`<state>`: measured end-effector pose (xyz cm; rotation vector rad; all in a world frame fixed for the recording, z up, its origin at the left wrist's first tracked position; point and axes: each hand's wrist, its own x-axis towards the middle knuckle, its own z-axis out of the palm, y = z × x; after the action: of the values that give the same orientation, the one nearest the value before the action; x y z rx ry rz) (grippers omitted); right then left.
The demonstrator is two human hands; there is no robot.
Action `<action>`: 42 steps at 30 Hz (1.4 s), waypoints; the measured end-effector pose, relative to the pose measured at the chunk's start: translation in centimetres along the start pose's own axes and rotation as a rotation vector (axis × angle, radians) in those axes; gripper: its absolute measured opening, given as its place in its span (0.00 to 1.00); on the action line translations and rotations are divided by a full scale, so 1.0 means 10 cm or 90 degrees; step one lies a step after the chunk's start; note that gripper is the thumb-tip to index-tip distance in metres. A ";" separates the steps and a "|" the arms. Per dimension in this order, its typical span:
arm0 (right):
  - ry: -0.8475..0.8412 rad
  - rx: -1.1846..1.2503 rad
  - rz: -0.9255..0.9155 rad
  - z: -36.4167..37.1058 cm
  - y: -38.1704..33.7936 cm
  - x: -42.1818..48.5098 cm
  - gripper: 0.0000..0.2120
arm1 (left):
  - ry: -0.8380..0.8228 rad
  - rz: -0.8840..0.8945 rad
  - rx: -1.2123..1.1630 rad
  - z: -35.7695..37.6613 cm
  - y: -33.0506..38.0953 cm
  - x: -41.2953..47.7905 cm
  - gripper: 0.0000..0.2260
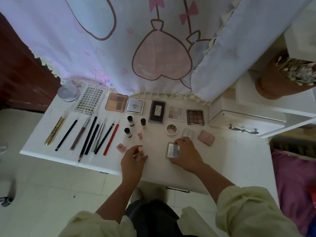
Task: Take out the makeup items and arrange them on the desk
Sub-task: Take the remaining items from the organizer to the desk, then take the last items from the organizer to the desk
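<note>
1. Left grip (pixel 135 159): fingers curled round a pink-capped tube (pixel 140 150), at the near middle of the white table (pixel 230 161).
2. Right grip (pixel 187 152): fingers pinch a square clear compact (pixel 173 150), just right of the tube; contact with the table cannot be told.
3. Pencils (pixel 89 134) lie in a row at left.
4. Palettes (pixel 157 109) line the back edge.

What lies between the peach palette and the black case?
A silver box lies between the peach palette and the black case; the head view shows it.
</note>
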<state>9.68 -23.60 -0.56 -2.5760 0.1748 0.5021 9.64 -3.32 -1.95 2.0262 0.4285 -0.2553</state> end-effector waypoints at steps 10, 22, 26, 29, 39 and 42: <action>-0.028 -0.118 -0.015 -0.03 -0.14 0.10 0.35 | -0.003 0.019 0.045 -0.03 -0.04 -0.10 0.18; -0.138 -0.188 -0.167 0.01 -0.63 -0.03 0.12 | 0.096 0.004 0.068 -0.41 -0.14 -0.54 0.15; -0.261 -0.235 -0.255 0.22 -0.81 -0.18 0.09 | 0.171 -0.081 0.052 -0.60 -0.34 -0.80 0.14; -0.292 -0.261 -0.339 0.41 -1.06 -0.34 0.08 | 0.209 -0.127 0.046 -0.81 -0.55 -1.04 0.13; -0.340 -0.338 -0.583 1.36 -2.38 -1.24 0.12 | 0.387 -0.292 -0.079 -1.87 -1.47 -2.24 0.10; -0.351 -0.361 -0.656 1.79 -2.89 -1.74 0.11 | 0.434 -0.316 -0.114 -2.26 -1.89 -2.79 0.09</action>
<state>-5.84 10.83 4.89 -2.4415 -1.5683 0.8674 -23.56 19.38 3.39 1.7616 1.3331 0.1869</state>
